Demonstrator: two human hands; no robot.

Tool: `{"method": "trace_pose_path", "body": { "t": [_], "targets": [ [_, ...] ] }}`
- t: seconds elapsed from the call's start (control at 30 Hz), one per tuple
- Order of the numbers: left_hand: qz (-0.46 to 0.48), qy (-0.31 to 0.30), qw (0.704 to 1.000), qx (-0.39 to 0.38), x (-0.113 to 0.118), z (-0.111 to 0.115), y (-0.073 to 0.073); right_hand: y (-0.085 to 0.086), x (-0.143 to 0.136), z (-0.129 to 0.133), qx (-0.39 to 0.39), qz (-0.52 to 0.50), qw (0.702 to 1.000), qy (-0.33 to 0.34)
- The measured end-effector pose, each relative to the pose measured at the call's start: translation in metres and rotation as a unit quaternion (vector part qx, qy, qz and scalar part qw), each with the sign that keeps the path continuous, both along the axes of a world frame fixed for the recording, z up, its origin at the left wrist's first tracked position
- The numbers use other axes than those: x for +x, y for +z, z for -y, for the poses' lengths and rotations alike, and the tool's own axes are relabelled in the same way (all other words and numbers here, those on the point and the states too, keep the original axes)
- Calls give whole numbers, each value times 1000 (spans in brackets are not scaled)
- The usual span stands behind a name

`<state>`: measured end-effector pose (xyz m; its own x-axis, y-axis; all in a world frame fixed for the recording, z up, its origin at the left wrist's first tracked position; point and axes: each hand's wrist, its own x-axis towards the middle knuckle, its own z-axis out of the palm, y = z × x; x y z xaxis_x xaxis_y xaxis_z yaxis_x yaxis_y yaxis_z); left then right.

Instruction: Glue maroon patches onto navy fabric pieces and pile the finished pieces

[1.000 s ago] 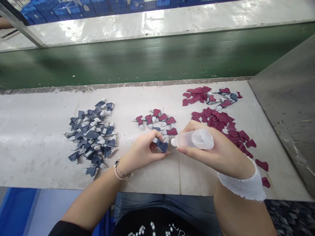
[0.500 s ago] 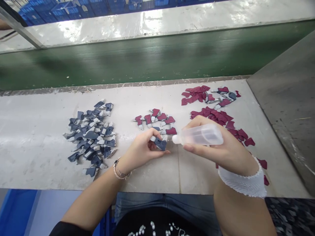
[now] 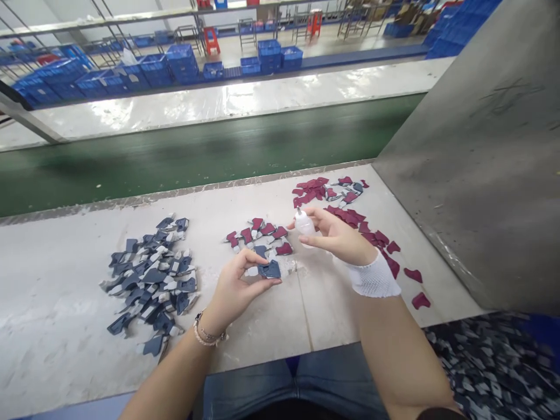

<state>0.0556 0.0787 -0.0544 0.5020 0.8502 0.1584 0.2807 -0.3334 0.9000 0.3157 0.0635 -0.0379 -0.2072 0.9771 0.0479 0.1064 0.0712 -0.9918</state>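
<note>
Fingers (image 3: 251, 258) of the left hand (image 3: 234, 289) are pinching a dark blue cut piece (image 3: 270, 270) flat over the table (image 3: 65, 303), while the right hand (image 3: 336, 236), just far-right of it, is gripping a small translucent bottle (image 3: 303, 224), nozzle pointing far-left.

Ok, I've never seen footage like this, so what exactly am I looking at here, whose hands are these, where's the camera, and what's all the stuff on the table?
The camera sits on a person's head, looking forward and down, so the two bare hands are that person's own. The left hand pinches a small dark blue piece with a pale tab. The right hand, with a white mesh cuff at the wrist, holds a small clear squeeze bottle. On the pale worktable lie three groups of small cut pieces: a blue pile to the left, a small mixed cluster in the middle, and dark red pieces to the right. Beyond the table runs a green conveyor belt, with blue crates further back.
</note>
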Motion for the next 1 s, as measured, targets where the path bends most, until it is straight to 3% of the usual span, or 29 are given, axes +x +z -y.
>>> {"method": "trace_pose_path", "body": {
  "t": [0.23, 0.7, 0.9, 1.0],
  "targets": [
    [34, 0, 997, 69, 0, -3, -5, -22, -16, 10, -13, 78, 996, -33],
    [12, 14, 999, 44, 2, -8, -8, -27, -13, 40, -31, 239, 965, -103],
    [-4, -7, 999, 33, 2, -8, -12, -24, 29, 67, -61, 335, 908, -244],
    [-5, -12, 999, 34, 4, -6, -14, -31, 32, 61, -81, 379, 884, -262]
  ]
}}
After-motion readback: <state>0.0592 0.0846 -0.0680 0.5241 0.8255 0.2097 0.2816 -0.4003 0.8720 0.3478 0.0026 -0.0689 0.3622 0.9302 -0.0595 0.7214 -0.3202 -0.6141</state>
